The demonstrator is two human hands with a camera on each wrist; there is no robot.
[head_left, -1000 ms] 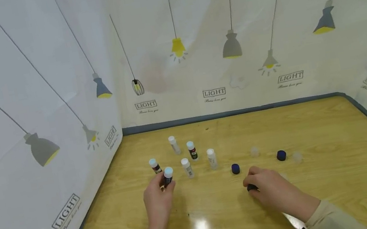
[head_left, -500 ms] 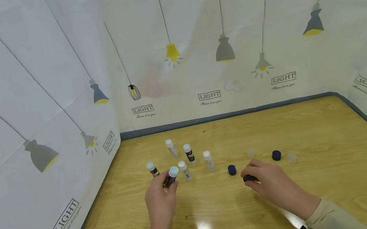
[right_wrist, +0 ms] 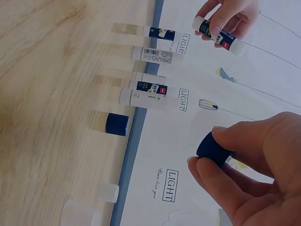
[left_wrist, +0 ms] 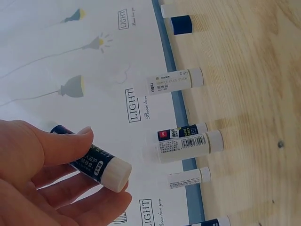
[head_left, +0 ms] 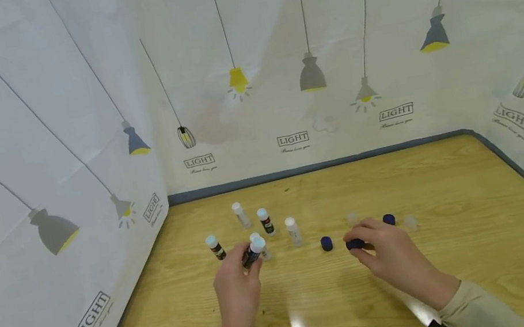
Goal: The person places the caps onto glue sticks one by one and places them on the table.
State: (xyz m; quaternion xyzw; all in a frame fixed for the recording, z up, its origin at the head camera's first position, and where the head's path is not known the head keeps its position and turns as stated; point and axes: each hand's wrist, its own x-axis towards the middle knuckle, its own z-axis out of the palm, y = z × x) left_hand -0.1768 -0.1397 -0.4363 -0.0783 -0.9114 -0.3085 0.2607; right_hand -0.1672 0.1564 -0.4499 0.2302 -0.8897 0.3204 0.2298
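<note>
My left hand [head_left: 237, 293] holds a glue stick [left_wrist: 96, 162] with a dark blue label, tilted above the table, its white end up and to the right in the head view. Thumb and fingers of my right hand [head_left: 395, 251] pinch a dark blue cap [right_wrist: 212, 150], off the table. Just past my left hand stand several other glue sticks: a dark-labelled one [head_left: 216, 248], another dark-labelled one [head_left: 266, 222] and white ones such as this glue stick [head_left: 293, 233]. In the head view, one white glue stick [head_left: 264, 255] is partly hidden behind the held one.
A blue cap [head_left: 326, 243] lies between the hands. Beyond my right hand are another blue cap [head_left: 389, 219] and two translucent caps, one farther back [head_left: 352, 217] and one to the right [head_left: 411, 223]. A lamp-printed sheet [head_left: 281, 95] walls the wooden table [head_left: 455, 182].
My left hand has shifted right with the glue stick, which now leans more. My right hand has carried the blue cap upward and away from me. The head view has shifted slightly.
</note>
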